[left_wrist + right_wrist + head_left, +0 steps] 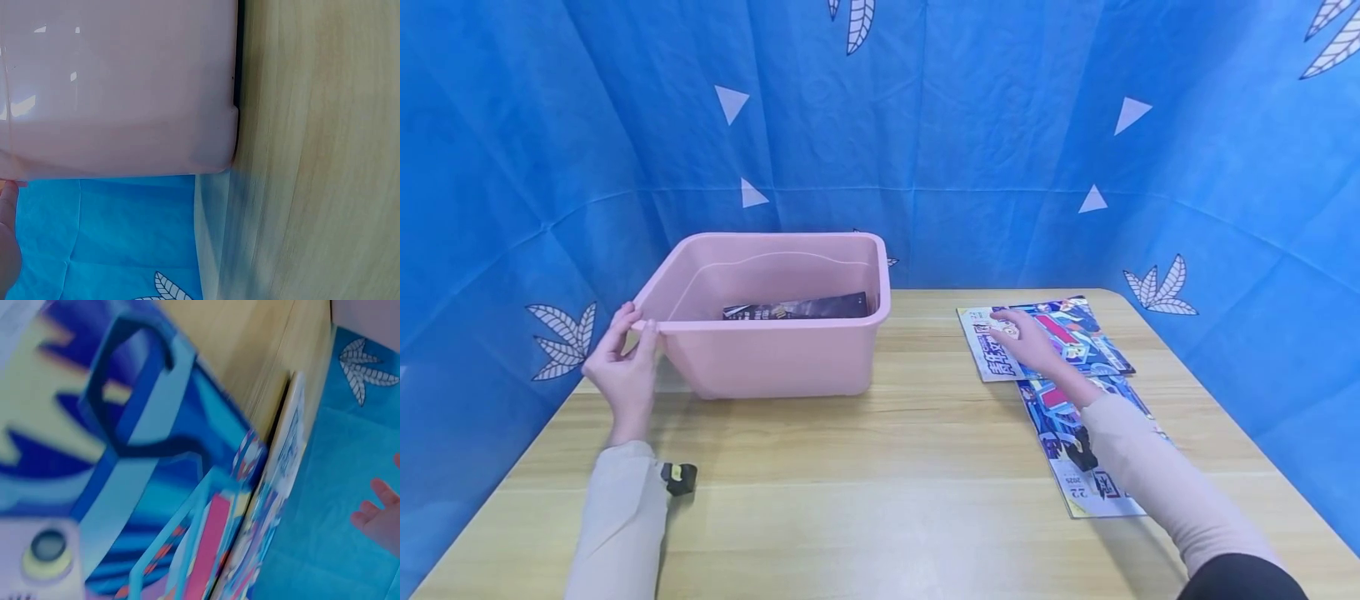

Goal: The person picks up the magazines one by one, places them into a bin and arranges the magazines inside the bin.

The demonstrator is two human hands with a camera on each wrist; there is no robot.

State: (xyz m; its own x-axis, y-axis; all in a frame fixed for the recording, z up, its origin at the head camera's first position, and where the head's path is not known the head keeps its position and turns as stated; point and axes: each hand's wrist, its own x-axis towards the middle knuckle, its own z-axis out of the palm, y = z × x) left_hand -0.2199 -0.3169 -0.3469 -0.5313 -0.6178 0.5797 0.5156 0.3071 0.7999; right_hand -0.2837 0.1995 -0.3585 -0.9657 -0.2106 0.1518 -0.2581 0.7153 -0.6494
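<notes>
A pink plastic bin (767,358) stands at the left of the table, and my left hand (628,367) pinches its rim at the near left corner. In the left wrist view the bin's smooth outer wall (125,94) fills the upper left, with part of that hand (9,237) at the edge. Inside the bin lies a dark printed magazine (797,308), partly hidden by the front wall. My right hand (1030,342) hovers over the upper colourful magazine (1075,333), fingers loosely bent and holding nothing. In the right wrist view its fingertips (382,490) appear apart from the magazines.
A second colourful magazine (1082,487) lies partly under the upper one, nearer the front, with the right forearm across it. The wooden table (850,467) is bordered by blue cloth (985,150) at the back and both sides.
</notes>
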